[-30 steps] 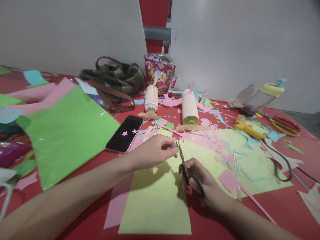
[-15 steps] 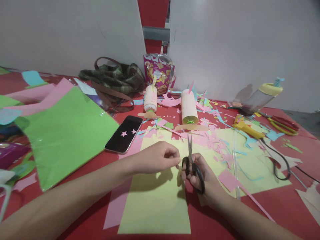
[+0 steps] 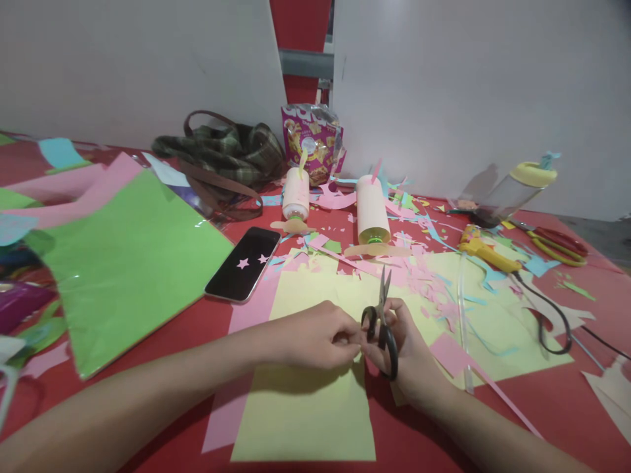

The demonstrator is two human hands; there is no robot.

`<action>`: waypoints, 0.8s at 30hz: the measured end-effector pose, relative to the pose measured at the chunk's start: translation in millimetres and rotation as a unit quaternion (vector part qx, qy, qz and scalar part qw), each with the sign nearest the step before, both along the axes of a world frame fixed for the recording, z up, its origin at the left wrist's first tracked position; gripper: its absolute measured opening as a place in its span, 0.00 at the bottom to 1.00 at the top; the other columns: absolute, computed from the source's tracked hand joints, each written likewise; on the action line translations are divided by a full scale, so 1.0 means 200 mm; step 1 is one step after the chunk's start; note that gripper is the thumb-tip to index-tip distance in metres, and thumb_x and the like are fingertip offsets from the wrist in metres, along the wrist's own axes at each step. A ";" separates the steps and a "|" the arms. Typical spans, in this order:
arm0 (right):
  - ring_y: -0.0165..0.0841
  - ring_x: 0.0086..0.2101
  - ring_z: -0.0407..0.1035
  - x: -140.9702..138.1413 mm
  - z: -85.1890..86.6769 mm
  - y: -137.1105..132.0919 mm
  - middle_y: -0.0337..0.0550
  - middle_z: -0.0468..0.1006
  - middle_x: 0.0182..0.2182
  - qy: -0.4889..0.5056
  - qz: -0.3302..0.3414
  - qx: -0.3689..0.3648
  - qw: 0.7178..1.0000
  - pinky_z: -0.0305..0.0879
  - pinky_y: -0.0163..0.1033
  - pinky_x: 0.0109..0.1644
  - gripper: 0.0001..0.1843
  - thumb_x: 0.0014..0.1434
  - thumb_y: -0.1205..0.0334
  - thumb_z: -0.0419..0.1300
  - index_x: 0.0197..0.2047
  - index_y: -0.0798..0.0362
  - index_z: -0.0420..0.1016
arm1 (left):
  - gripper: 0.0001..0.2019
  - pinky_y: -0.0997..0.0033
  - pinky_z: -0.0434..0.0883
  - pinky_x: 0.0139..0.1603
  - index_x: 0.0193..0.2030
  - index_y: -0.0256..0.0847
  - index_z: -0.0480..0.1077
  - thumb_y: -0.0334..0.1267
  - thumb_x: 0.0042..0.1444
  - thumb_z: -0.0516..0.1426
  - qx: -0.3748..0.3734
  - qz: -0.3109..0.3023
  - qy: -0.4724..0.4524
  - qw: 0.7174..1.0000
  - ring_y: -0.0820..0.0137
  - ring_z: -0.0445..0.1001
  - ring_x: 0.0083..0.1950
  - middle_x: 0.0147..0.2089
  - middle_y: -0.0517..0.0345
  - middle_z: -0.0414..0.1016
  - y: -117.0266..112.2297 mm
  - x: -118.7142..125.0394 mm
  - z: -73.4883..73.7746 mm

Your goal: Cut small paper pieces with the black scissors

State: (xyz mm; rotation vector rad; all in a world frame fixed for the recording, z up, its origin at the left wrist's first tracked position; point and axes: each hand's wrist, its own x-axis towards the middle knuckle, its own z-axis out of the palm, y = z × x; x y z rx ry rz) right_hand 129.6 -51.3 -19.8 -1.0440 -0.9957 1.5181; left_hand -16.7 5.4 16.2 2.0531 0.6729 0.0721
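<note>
Black-handled scissors (image 3: 381, 310) gripped in right hand (image 3: 405, 358), by right edge of near yellow sheet (image 3: 300, 420), blades slightly parted, pointing toward far end. Left hand (image 3: 329, 335) over sheet, fingers curled against right fingertips; cannot tell whether grasping anything. Keep blades steady, turned from left fingers; pinch lightly. Avoid jostling 2 pink stars (image 3: 242, 264) on phone (image 3: 231, 285), left of sheet.

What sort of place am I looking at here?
Likely a craft workspace, though little of the room shows. The right hand holds scissors, paper scraps litter the red tabletop, and what looks like a yellow glue gun lies off to the right.
</note>
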 end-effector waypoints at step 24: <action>0.22 0.23 0.59 0.01 0.00 -0.01 0.32 0.65 0.27 -0.018 0.007 0.001 1.000 0.55 0.28 0.24 0.23 0.40 0.75 0.61 0.32 0.48 0.51 | 0.08 0.80 0.51 0.19 0.20 0.35 0.61 0.27 0.45 0.46 0.083 -0.005 -0.014 0.996 0.81 0.53 0.19 0.17 0.65 0.57 -0.01 0.02 0.00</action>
